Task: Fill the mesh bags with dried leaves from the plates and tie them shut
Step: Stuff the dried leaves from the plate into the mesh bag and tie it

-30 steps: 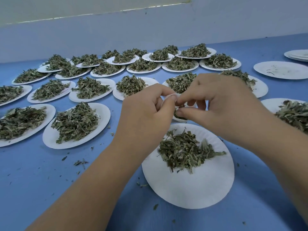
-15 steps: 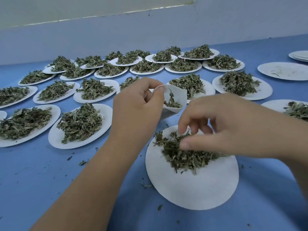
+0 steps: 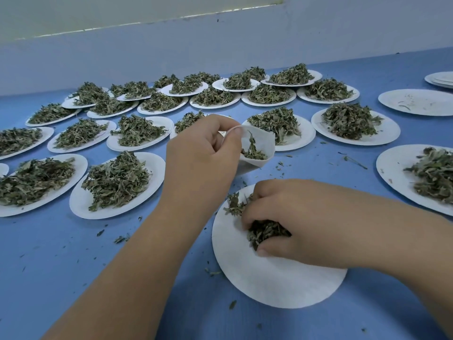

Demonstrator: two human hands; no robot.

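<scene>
Our left hand (image 3: 202,153) was lifted above the blue table (image 3: 61,278), its thumb and curled fingers pinching the rim of a small white mesh bag (image 3: 266,141). The bag's mouth gaped open toward us, with a few leaf pieces (image 3: 253,153) lying in its bottom. Our right hand (image 3: 301,222) was down on the nearest paper plate (image 3: 269,285), fingers and thumb curled round a clump of dried leaves (image 3: 266,231). A smaller tuft (image 3: 235,204) lay just beyond the fingertips on the same plate. We held the bag just past the far edge of that plate, apart from the right hand. In the head view, many heaped plates (image 3: 157,173) of the same green leaves spread over the table in rows beyond and to the left of our hands, some overlapping at the back near the pale wall (image 3: 220,45). Another heaped plate (image 3: 392,173) lay to our right, cut off by the frame edge. Farther back on the right sat a nearly bare plate (image 3: 416,104) with only a few scraps on it. Behind it was a short stack of plates (image 3: 441,81) at the frame edge. Loose leaf crumbs (image 3: 121,239) were scattered over the table around the plates.
</scene>
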